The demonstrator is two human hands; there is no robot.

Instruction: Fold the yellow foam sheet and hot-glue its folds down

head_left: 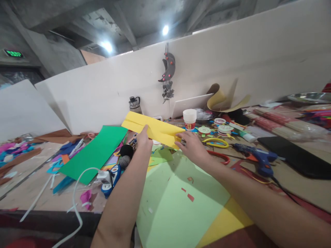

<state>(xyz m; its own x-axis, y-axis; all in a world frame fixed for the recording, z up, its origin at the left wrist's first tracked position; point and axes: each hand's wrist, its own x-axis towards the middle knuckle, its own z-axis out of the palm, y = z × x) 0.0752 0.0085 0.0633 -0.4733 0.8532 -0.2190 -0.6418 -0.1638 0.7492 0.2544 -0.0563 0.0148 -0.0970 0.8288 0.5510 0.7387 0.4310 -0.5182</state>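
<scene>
A strip of yellow paper (157,131), creased along its length, is held up above the table between my hands. My left hand (144,136) grips its lower edge near the middle, thumb on the near face. At the right end, my right hand (190,143) pinches the paper between thumb and fingers. Beneath my arms lies a large light green sheet (178,203) with small red scraps on it, over a yellow sheet (224,224). A dark green sheet (95,153) rests to the left of my left hand.
On the right lie a blue glue gun (261,160), yellow-handled scissors (216,142), a black flat case (297,156) and wrapped sticks (284,124). Paper cups (189,119) and a bottle (134,105) stand behind. A white cable (77,206) runs from a power strip (111,181) at left.
</scene>
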